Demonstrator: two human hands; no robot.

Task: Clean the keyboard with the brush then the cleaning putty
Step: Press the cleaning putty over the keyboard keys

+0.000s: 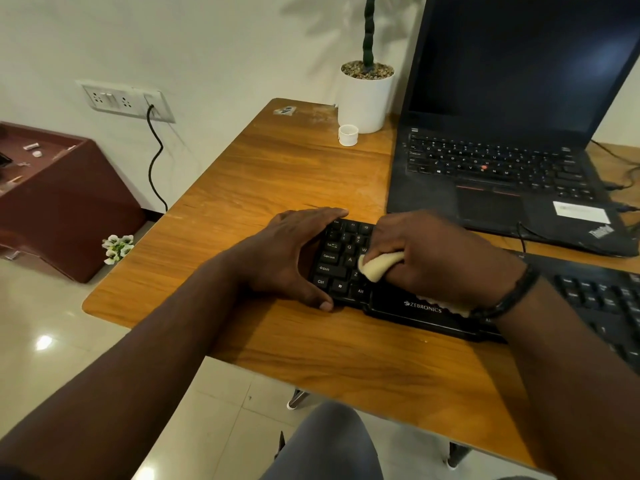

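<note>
Wooden desk, left hand gripping keyboard end, right hand clutching putty, keys beneath hidden

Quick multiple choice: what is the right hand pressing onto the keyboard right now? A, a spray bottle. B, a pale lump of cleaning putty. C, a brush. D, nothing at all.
B: the right hand grips a pale cream lump of cleaning putty and presses it onto the left-side keys of the black keyboard, while the left hand holds the keyboard's left end.
</note>
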